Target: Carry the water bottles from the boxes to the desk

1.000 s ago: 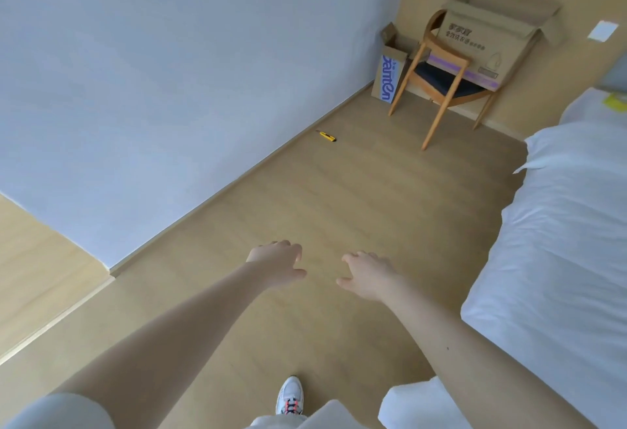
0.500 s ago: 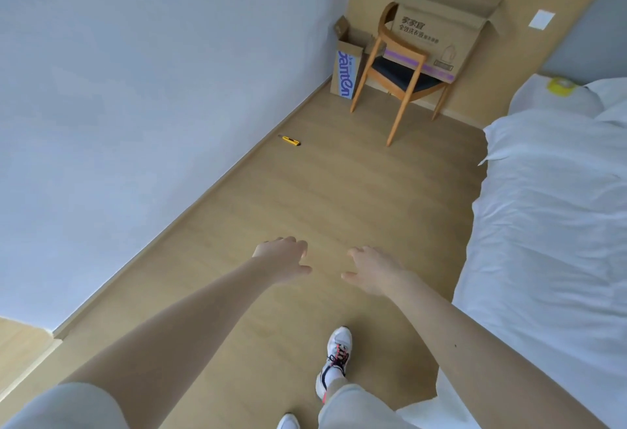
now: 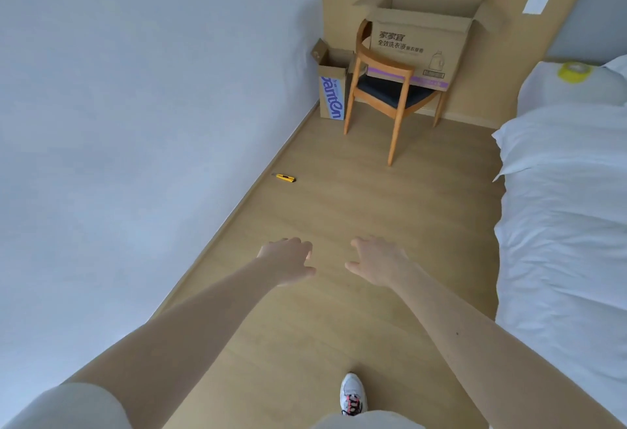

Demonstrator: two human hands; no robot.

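— What is printed on the big carton (image 3: 420,41) on the chair (image 3: 390,90)?
— "家家宜" in dark characters, "全效洗衣液" beneath; the smaller print beside that and along the purple strip (image 3: 428,79) is too fine to read.
— And the narrow carton (image 3: 333,96) on the floor (image 3: 339,225)?
— Blue lettering running up its side: "Ganten".

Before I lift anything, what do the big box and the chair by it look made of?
The big box looks like matte brown cardboard: open flaps, printed lettering. The chair looks like light wood with a slight sheen; its dark seat pad may be fabric or leather.
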